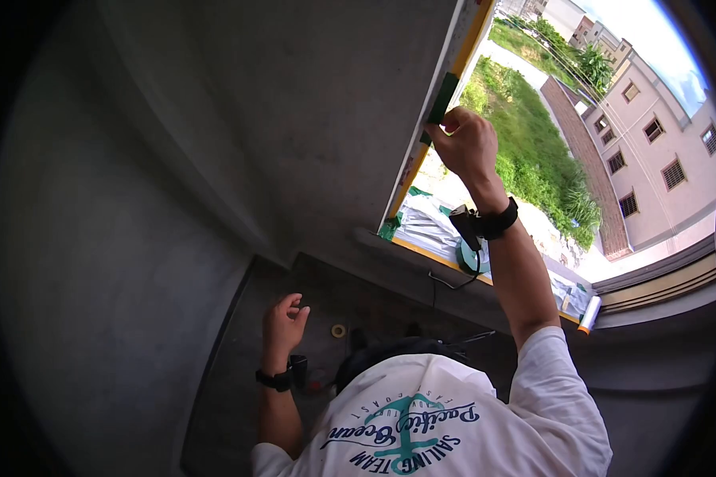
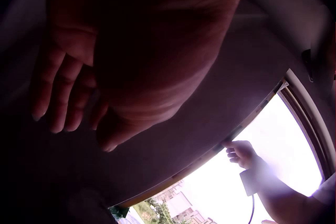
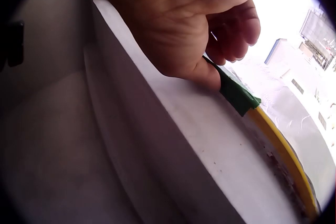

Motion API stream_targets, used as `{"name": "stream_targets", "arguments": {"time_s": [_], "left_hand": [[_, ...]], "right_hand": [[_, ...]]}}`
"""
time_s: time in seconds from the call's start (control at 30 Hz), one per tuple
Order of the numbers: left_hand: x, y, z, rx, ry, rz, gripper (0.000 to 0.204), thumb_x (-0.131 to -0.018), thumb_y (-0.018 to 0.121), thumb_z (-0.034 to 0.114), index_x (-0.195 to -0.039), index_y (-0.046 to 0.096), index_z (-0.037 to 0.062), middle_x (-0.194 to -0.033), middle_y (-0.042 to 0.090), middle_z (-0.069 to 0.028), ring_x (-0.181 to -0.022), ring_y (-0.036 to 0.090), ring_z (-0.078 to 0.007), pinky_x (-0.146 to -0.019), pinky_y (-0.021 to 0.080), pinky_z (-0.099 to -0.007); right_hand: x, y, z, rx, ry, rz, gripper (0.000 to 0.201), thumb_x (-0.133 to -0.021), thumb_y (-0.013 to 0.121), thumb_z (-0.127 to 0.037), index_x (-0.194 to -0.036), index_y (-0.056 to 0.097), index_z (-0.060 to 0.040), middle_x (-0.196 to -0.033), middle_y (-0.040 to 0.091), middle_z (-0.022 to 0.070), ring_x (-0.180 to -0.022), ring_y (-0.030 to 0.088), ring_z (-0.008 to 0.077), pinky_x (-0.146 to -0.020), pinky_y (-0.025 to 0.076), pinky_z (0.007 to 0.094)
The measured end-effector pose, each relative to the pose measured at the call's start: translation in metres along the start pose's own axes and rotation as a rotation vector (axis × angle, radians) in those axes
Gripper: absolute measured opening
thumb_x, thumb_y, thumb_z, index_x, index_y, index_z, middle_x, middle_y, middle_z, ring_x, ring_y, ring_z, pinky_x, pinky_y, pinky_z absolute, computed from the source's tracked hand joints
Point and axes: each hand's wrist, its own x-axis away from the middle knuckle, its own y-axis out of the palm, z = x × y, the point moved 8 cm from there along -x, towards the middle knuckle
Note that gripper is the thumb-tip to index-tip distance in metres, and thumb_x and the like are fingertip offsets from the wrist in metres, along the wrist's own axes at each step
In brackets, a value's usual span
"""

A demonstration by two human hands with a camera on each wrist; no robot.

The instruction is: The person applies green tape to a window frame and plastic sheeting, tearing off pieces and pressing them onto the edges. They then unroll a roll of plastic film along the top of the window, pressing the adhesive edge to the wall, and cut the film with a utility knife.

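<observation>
Right hand (image 1: 465,147): raised to the upright side of the window opening, thumb and fingers brought together on green tape (image 3: 239,95), the thumb against its near face and the other fingers curled round towards the outdoor side; the grip looks like a pinch at the strip's edge, though the exact fingertip contact is partly hidden. Green tape, principal item: a short length lying along the yellow edging (image 3: 283,145) of the opening, its lower end showing just below the thumb and standing slightly proud of the edging. Left hand (image 1: 285,324): lowered in front of the body, well apart from the window, thumb and fingers apart and loosely bent, holding nothing. Step in hand, by judgement: seating or adjusting the strip on the edging. Requirement of the next move, by judgement: steady thumb pressure along the strip, keeping it in line with the edging and its raised end from creasing or sticking askew. Also listed: window sill (image 1: 415,250), bearing crumpled pale sheeting (image 1: 428,219); green tape roll (image 1: 467,257), resting on the sill below the right forearm; white roll (image 1: 591,310) with an orange end, at the sill's far right corner; small yellowish ring (image 1: 338,331), on the dark floor (image 1: 235,397) beside the left hand as seen from above; black wristband (image 1: 499,220), worn on the right wrist with a small dark device attached.
</observation>
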Motion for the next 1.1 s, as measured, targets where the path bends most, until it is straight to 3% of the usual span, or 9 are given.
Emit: {"name": "stream_targets", "arguments": {"time_s": [0.2,0.27,0.8,0.87,1.0,1.1], "left_hand": [[-0.002,0.001,-0.002,-0.003,-0.022,-0.013,0.034,-0.083,0.076,0.013,-0.114,0.067,0.0010,-0.105,0.072,-0.0155,-0.083,0.072,-0.0233,-0.073,0.056,-0.0347],[-0.003,0.003,-0.007,0.001,-0.012,-0.008,0.034,-0.083,0.076,0.013,-0.114,0.067,0.0011,-0.104,0.072,-0.0155,-0.083,0.072,-0.0232,-0.073,0.056,-0.0346],[-0.002,0.011,-0.010,-0.042,-0.031,-0.026,0.035,-0.084,0.076,0.016,-0.115,0.068,0.0034,-0.104,0.072,-0.0145,-0.085,0.072,-0.0242,-0.076,0.056,-0.0354],[-0.002,0.014,-0.012,-0.044,-0.017,-0.029,0.035,-0.084,0.076,0.016,-0.115,0.068,0.0033,-0.105,0.072,-0.0145,-0.085,0.072,-0.0242,-0.076,0.056,-0.0356],[-0.002,0.016,-0.009,-0.064,-0.002,-0.039,0.034,-0.084,0.075,0.016,-0.115,0.068,0.0032,-0.105,0.072,-0.0144,-0.086,0.072,-0.0245,-0.077,0.056,-0.0359],[-0.002,0.015,-0.001,-0.078,-0.001,-0.050,0.034,-0.085,0.075,0.017,-0.115,0.068,0.0033,-0.105,0.072,-0.0141,-0.086,0.072,-0.0247,-0.077,0.056,-0.0362]], "right_hand": [[-0.006,-0.004,-0.003,-0.003,0.069,-0.059,0.033,-0.075,0.080,-0.033,-0.076,0.071,-0.0017,-0.072,0.070,0.0117,-0.067,0.068,0.0266,-0.064,0.051,0.0381],[-0.008,-0.008,-0.005,-0.035,0.056,-0.046,0.025,-0.076,0.077,-0.028,-0.078,0.073,-0.0035,-0.073,0.069,0.0156,-0.068,0.067,0.0353,-0.063,0.051,0.0428],[-0.045,-0.047,-0.027,-0.012,-0.020,-0.035,0.029,-0.074,0.077,-0.032,-0.074,0.072,-0.0029,-0.069,0.066,0.0168,-0.066,0.065,0.0371,-0.062,0.051,0.0436],[-0.047,-0.051,-0.032,0.106,-0.052,-0.023,0.028,-0.075,0.084,-0.027,-0.072,0.070,-0.0024,-0.068,0.070,0.0086,-0.061,0.067,0.0201,-0.059,0.052,0.0346],[-0.044,-0.043,-0.022,0.043,-0.015,-0.054,0.028,-0.075,0.084,-0.027,-0.071,0.069,-0.0030,-0.066,0.069,0.0079,-0.060,0.067,0.0213,-0.060,0.053,0.0358],[-0.042,-0.046,-0.027,0.083,-0.172,0.059,0.028,-0.075,0.084,-0.027,-0.072,0.070,-0.0035,-0.068,0.069,0.0085,-0.063,0.068,0.0233,-0.063,0.053,0.0372]]}}
